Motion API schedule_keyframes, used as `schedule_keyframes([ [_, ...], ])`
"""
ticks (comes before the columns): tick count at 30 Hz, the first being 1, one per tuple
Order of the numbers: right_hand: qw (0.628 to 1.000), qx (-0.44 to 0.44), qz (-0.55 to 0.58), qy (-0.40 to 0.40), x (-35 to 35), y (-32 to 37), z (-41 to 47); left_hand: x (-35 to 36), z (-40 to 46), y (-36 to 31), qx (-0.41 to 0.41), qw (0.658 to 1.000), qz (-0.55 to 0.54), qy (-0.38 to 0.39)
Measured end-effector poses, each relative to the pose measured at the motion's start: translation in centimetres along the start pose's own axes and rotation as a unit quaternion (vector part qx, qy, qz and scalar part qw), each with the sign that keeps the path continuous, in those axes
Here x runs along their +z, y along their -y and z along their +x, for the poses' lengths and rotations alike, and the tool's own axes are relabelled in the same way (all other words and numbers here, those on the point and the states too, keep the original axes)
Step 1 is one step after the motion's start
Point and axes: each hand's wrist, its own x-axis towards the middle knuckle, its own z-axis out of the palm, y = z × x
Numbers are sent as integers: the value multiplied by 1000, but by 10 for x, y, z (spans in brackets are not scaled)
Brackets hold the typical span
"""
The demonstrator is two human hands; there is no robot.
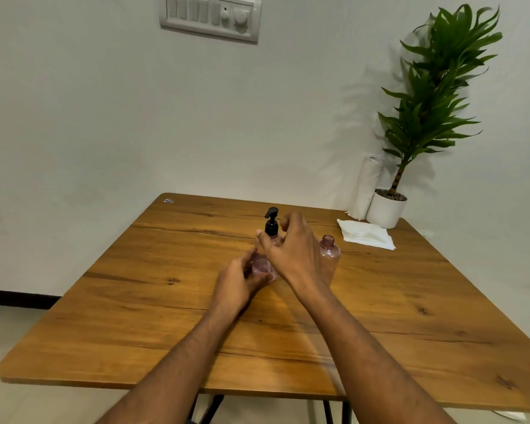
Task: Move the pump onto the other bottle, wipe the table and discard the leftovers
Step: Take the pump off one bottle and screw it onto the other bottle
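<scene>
On the wooden table (166, 316), the left hand (237, 281) wraps its fingers around the base of a clear pink bottle (262, 266) topped by a black pump (271, 223). The right hand (294, 250) hovers at the bottle's neck, fingers spread and curled, just beside the pump. A second, uncapped pink bottle (330, 252) stands just right. Far right lie a white tissue (364, 234), a paper roll (366, 188) and a potted plant (386, 208).

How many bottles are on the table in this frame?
2. One with the black pump is held in the left hand, mid-table; an open bottle stands just right of the right hand. None seems hidden.
</scene>
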Motion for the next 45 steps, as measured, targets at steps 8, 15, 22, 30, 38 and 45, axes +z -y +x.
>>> schedule_keyframes([
  [8,1000,24,6,8,0,-1,4,0,1,0,-1,1000,7,2],
  [15,1000,4,13,1,6,2,2,-2,-3,0,11,1000,5,1],
  [22,999,38,24,-31,11,0,2,-4,-1,0,17,1000,22,-5],
  [30,997,51,41,-31,11,3,1,-1,-1,-1,13,999,26,-15],
  [38,998,38,45,-30,13,5,-5,-2,-1,-1,12,999,32,-21],
  [45,997,63,33,-30,12,4,1,0,3,1,0,999,30,-16],
])
